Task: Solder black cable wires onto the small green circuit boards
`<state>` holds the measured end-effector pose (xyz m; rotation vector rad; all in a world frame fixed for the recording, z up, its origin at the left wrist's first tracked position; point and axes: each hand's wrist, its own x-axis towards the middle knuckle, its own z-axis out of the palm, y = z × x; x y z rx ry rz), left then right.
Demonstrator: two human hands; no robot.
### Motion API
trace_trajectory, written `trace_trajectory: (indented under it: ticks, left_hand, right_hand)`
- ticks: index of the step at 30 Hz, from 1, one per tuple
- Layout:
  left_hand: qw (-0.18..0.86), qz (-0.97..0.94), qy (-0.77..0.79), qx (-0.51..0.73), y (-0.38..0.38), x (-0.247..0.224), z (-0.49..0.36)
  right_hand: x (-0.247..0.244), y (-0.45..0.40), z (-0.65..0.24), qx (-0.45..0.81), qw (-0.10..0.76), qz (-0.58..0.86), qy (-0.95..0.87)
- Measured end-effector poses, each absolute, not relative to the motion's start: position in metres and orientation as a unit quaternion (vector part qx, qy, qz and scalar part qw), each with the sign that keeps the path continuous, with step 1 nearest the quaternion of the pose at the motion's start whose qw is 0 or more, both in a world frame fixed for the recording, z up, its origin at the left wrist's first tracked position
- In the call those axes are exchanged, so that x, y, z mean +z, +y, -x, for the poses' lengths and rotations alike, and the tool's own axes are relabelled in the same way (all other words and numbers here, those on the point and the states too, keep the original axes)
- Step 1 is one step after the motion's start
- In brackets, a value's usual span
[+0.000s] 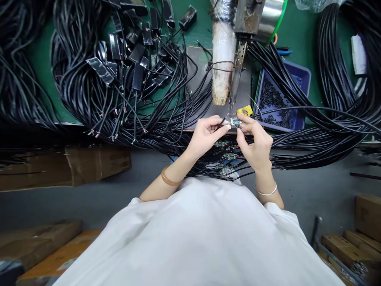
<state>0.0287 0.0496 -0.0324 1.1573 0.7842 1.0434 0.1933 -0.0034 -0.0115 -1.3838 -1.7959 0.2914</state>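
A small green circuit board (235, 121) is held between my two hands at the bench edge. My left hand (208, 133) is closed in a pinch at the board's left end, on a thin black cable (222, 122) whose end meets the board. With fingertips and thumb, my right hand (254, 139) grips the board's right side. Just above the board is the tip of a soldering iron (237, 75), pointing down from its mount. A yellow piece (245, 111) sits right behind my right fingertips. The exact wire contact is too small to make out.
Several more circuit boards (230, 156) on cables hang below my hands. A blue bin (306, 79) of small black pieces stands right. Beside the iron is a wrapped white tube (222, 75). Black cable bundles (80, 51) and black boxes (139, 75) cover the left.
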Motion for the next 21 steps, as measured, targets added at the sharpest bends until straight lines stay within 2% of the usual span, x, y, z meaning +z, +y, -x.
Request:
trace_trajectory:
  ticks: [13, 21]
  left_hand:
    - [0.544, -0.553, 0.412, 0.477, 0.053, -0.030, -0.032]
    - [0.558, -0.536, 0.430, 0.465, 0.059, -0.026, -0.035]
  right_hand:
    - [-0.015, 0.004, -0.192, 0.103, 0.410, 0.531, -0.734]
    - [-0.015, 0.010, -0.193, 0.060, 0.400, 0.516, -0.755]
